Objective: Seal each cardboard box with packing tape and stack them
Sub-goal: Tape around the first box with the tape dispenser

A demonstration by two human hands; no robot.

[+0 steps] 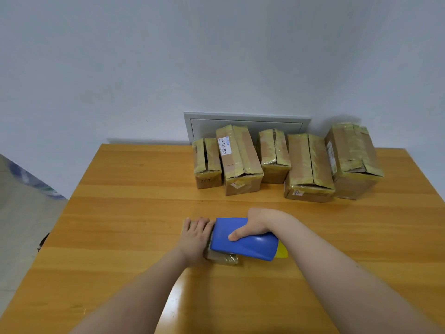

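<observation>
A small cardboard box (222,258) lies in the middle of the wooden table (125,213), mostly hidden by my hands. My left hand (195,235) lies flat on its left part with straight fingers. My right hand (252,225) grips a blue tape dispenser (243,239) that sits on top of the box; a bit of yellow tape (282,252) shows at its right end. Several taped cardboard boxes stand in a row at the table's far edge, among them one with a barcode label (238,160) and a tall one at far right (352,162).
A grey wall panel (245,118) sits behind the row of boxes against the pale wall. The table's left edge drops to a light floor (21,213). Bare tabletop extends left of and in front of my hands.
</observation>
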